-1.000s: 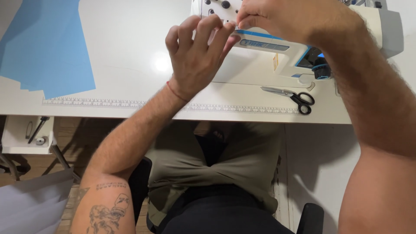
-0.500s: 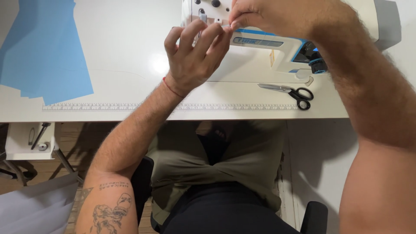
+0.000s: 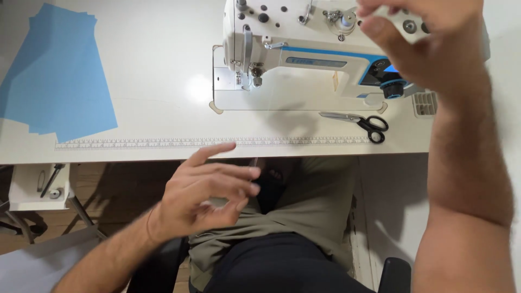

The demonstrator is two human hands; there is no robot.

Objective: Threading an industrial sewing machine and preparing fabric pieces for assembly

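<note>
A white sewing machine with blue trim stands at the back of the white table. My right hand is raised over the machine's right end, its fingertips curled together near the thread guides on top. The top edge of the view cuts those fingers off, and I see no thread between them. My left hand hovers below the table's front edge, above my lap, fingers spread and holding nothing. Black-handled scissors lie in front of the machine.
A stack of blue sheets lies at the table's left. A printed ruler strip runs along the front edge. A small white shelf with tools hangs under the table at left. Olive cloth covers my lap.
My left hand has dropped from the machine's needle end down to my lap and opened. My right hand has moved right along the top of the machine.
</note>
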